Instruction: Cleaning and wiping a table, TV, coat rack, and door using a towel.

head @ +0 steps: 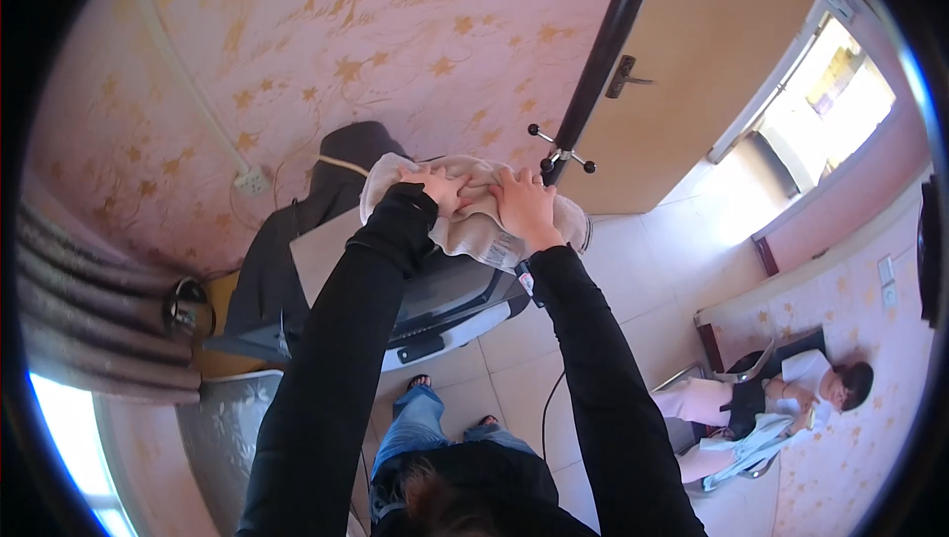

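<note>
Both my arms reach forward over a bunched beige cloth (474, 229), which looks like a towel or garment with a label on its near edge. My left hand (443, 188) presses into its left part, fingers spread and partly sunk in the folds. My right hand (526, 207) grips the fabric at its right part, fingers bent over the top. The cloth lies at the far end of a dark, glossy-topped appliance or table (460, 296) with a light rim. What lies under the cloth is hidden.
A black coat stand (593, 84) rises beyond my right hand, beside a wooden door (697, 77). Dark fabric (334, 181) lies at the left. A curtain (96, 300) hangs further left. A seated person (804, 389) holds light-blue cloth at the right.
</note>
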Tool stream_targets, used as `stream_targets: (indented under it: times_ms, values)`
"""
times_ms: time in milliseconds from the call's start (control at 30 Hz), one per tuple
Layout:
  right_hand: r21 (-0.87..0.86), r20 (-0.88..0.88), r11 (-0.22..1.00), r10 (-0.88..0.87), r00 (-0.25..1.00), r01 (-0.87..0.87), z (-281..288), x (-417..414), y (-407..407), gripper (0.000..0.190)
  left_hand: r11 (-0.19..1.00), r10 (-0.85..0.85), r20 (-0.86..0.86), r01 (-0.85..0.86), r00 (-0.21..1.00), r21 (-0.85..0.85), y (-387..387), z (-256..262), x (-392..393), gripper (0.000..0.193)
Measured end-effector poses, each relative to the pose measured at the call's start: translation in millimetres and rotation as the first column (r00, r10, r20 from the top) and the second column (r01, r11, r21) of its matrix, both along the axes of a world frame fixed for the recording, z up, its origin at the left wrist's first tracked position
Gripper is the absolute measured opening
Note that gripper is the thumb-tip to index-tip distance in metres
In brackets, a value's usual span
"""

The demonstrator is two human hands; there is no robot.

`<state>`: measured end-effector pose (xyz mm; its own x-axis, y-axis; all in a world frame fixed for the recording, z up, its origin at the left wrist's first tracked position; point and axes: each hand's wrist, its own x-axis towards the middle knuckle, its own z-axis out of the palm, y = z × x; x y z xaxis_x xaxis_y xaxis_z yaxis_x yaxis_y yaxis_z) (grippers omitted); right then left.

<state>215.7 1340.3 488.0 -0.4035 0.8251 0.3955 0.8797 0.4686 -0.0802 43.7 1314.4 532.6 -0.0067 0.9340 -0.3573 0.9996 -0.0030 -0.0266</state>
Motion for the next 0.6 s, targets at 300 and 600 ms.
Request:
stream_targets:
  times_ms: [300, 600]
  values:
    - [-0.041, -0.08, 0.995, -0.093, 0.992, 0.09, 1.7, -0.8, 3.7, 0.033, 0.974, -0.148, -0.042, 0.139, 0.988, -0.178, 46.6, -3.0, -4.8, 0.078]
    - [0.096, -0.158, 0.991, -0.08, 0.984, 0.096, -4.5, -4.5, 4.7, 0.032, 0.989, -0.099, -0.025, 0.096, 0.995, -0.11, 48.5, -2.8, -3.8, 0.076]
